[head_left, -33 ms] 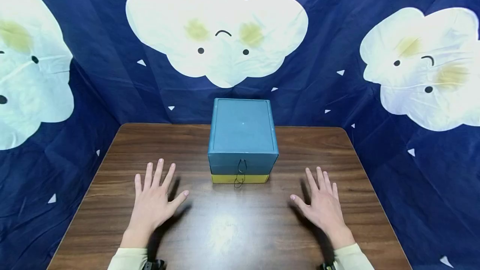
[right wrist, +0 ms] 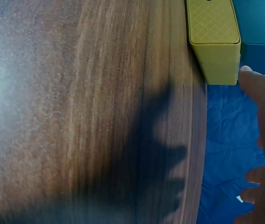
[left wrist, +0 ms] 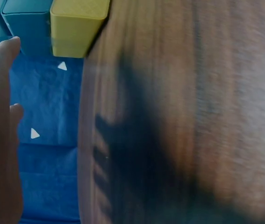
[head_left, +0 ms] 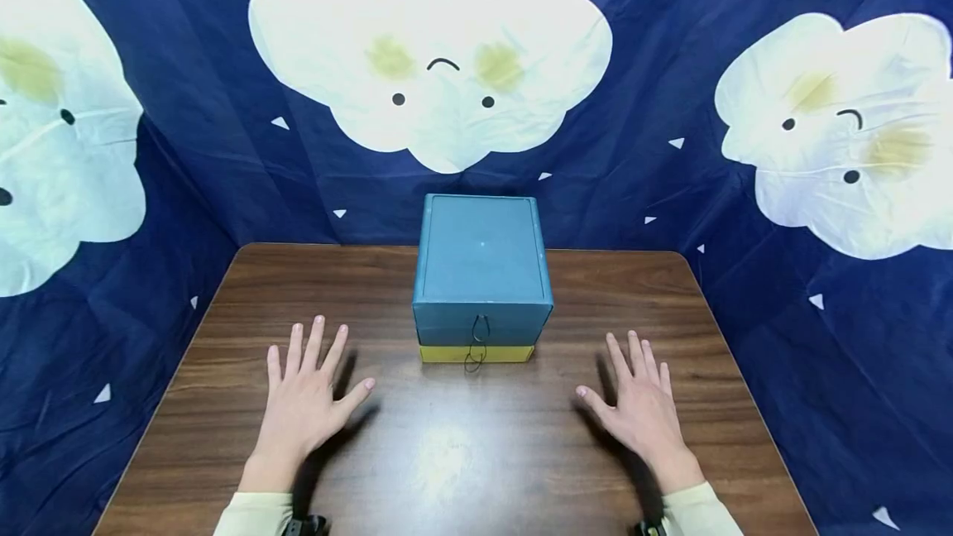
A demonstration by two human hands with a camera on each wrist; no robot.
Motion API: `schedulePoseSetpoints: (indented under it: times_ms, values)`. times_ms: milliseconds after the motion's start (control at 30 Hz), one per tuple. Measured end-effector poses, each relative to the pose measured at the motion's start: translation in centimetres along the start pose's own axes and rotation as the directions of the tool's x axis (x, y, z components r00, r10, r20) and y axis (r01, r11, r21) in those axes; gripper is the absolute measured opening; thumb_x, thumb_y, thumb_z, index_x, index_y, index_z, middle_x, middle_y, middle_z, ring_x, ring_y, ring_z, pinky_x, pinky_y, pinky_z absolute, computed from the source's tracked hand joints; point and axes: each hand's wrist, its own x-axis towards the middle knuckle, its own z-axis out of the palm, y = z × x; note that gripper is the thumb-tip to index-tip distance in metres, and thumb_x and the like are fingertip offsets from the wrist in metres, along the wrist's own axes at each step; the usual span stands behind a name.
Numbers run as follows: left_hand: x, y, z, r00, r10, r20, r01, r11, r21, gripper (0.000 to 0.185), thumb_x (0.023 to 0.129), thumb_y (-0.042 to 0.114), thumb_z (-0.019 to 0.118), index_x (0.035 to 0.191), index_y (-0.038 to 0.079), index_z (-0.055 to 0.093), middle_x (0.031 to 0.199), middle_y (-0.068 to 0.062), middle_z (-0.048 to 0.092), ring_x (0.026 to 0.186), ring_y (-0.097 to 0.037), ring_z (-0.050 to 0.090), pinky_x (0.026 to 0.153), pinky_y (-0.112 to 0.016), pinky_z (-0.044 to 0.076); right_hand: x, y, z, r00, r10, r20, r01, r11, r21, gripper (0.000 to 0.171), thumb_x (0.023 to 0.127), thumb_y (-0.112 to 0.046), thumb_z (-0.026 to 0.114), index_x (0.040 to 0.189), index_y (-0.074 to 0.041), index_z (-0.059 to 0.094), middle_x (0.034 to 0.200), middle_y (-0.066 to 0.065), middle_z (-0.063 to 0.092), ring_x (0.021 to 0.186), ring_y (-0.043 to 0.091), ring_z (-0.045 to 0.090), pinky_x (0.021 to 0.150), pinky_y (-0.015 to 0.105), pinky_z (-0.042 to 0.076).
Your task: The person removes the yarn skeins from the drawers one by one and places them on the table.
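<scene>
Right now both hands are hovering over the wooden table (head_left: 476, 453), fingers spread and holding nothing: the left hand (head_left: 305, 399) left of the box (head_left: 482, 271), the right hand (head_left: 640, 408) to its right. That teal box is sitting mid-table on a yellow base (head_left: 476, 354), cord loops (head_left: 476, 346) dangling in front. No writing is showing on it.

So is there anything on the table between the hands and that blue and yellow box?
No, nothing visible is in the way. The left hand and the right hand are spread over the wooden table, one on each side, nearer the person than the box. Only bare wood lies between each hand and the box.
</scene>
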Motion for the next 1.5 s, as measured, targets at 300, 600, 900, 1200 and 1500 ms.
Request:
schedulePoseSetpoints:
  times_ms: [300,600,900,1200,1500]
  values:
    - [-0.9,-0.8,0.1,1.0,-0.03,-0.003,0.03,1.0,-0.006,0.093,0.091,0.074,0.056,0.163,0.022,0.03,0.173,-0.011,0.007,0.159,-0.034,-0.009,0.12,-0.071,-0.007,-0.2,0.2,0.4,1.0,0.009,0.009,-0.009,1.0,0.004,0.098,0.087,-0.071,0.066,0.162,-0.017,0.032,0.166,0.027,0.024,0.152,0.049,0.022,0.113,0.075,0.022]
    - [-0.5,-0.7,-0.3,0.999,-0.034,-0.012,0.034,0.999,0.003,0.094,0.09,0.075,0.056,0.163,0.022,0.029,0.174,-0.01,0.006,0.159,-0.034,-0.008,0.121,-0.07,-0.008,0.2,0.0,0.2,1.0,0.015,0.026,-0.016,1.0,0.015,0.099,0.088,-0.074,0.061,0.163,-0.017,0.029,0.167,0.026,0.021,0.152,0.049,0.02,0.114,0.075,0.02]
    - [-0.2,-0.3,-0.2,0.999,-0.037,-0.009,0.036,0.999,-0.006,0.094,0.09,0.075,0.056,0.164,0.022,0.028,0.173,-0.013,0.009,0.159,-0.034,-0.008,0.12,-0.071,-0.006,0.7,-0.4,-0.6,0.999,0.017,0.03,-0.018,0.999,0.029,0.097,0.09,-0.072,0.06,0.163,-0.017,0.028,0.168,0.025,0.018,0.154,0.048,0.017,0.116,0.074,0.018]
    - [0.8,0.2,-0.2,1.0,-0.017,-0.019,0.016,0.999,-0.04,0.093,0.092,0.072,0.056,0.165,0.023,0.023,0.172,-0.015,0.012,0.158,-0.04,0.003,0.12,-0.072,0.002,0.8,-0.8,-1.5,0.999,0.022,0.025,-0.024,0.998,0.051,0.093,0.092,-0.07,0.06,0.162,-0.015,0.031,0.168,0.025,0.02,0.153,0.048,0.019,0.117,0.072,0.02]
    - [1.1,0.7,-0.5,0.999,-0.041,-0.011,0.039,0.99,-0.132,0.086,0.097,0.064,0.055,0.164,0.02,0.026,0.166,-0.022,0.026,0.152,-0.048,0.022,0.116,-0.075,0.014,0.5,-1.9,-2.5,0.999,-0.008,-0.036,0.011,0.996,0.085,0.087,0.089,-0.064,0.069,0.156,-0.015,0.043,0.163,0.024,0.03,0.146,0.049,0.033,0.11,0.071,0.032]
